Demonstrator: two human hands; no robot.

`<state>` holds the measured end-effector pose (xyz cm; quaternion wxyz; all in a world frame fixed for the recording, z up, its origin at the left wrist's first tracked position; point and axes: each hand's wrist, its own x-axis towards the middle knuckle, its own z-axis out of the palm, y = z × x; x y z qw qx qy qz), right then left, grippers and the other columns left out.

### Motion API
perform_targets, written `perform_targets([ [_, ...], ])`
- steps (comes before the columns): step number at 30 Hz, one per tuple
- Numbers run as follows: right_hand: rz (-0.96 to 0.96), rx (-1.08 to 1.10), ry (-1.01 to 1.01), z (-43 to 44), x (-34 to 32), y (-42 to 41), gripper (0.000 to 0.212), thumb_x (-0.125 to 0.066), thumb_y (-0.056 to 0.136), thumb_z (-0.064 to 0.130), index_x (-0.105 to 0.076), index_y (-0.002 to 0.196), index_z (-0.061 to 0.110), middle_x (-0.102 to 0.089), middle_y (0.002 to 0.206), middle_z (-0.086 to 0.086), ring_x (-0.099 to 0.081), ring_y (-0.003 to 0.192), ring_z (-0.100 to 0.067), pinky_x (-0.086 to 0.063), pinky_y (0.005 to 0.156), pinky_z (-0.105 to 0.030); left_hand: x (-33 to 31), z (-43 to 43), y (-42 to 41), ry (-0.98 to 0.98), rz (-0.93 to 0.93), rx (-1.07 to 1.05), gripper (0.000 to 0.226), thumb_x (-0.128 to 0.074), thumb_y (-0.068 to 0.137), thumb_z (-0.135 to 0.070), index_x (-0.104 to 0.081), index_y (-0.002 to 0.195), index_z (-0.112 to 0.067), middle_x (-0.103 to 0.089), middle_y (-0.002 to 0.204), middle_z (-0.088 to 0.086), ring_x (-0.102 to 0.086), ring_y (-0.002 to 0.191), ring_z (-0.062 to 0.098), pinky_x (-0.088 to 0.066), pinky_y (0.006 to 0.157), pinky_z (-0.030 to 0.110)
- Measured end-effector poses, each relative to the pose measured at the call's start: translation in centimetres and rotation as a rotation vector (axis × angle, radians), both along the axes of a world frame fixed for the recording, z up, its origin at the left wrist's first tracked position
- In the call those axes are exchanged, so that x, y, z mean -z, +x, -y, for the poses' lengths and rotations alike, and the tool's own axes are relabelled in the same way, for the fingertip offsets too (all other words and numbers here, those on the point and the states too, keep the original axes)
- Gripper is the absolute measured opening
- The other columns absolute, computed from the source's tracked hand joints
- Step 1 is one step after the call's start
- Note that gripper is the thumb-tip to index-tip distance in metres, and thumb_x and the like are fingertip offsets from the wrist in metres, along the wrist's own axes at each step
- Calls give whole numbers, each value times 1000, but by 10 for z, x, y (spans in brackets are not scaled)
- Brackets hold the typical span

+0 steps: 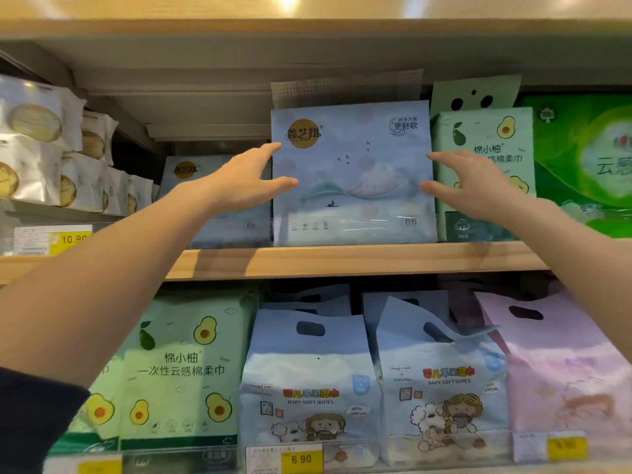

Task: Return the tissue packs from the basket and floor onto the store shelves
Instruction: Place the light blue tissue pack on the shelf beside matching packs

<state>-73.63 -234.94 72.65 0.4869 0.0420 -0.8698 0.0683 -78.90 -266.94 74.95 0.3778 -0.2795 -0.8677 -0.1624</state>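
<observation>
While the pack (352, 172) stands on the shelf (342, 260), my left hand (246, 179) and right hand (475, 186) flank it, fingers (266, 148) straight and spread. It looks light, squashy and slick, so I'd squeeze both side edges.

Wears a dark navy sleeve (34, 422) pushed up the left arm; leaves forearms, left hand (246, 181), right hand (473, 186) bare.

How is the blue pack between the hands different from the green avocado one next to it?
The blue pack shows a mountain, birds and a little boat; the green pack shows avocados. The left hand and right hand flank the blue pack; the green pack is only partly hidden behind the right hand. Both stand upright on the same wooden shelf.
</observation>
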Motion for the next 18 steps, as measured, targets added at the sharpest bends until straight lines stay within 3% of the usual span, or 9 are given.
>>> perform_targets([
  [13,125,-22,129,14,51,80,61,-48,88,47,-33,141,22,-44,141,-11,-38,129,-29,-36,102,-46,65,-12,84,-21,58,5,65,-47,91,-45,-23,145,-17,-26,153,3,-26,139,21,-23,111,39],
  [18,204,-19,123,24,99,125,62,-50,88,44,-32,142,19,-43,142,-13,-38,129,-33,-34,103,-46,112,-8,126,-41,114,1,61,-49,90,-46,-32,140,-15,-37,146,6,-39,130,25,-29,109,42],
])
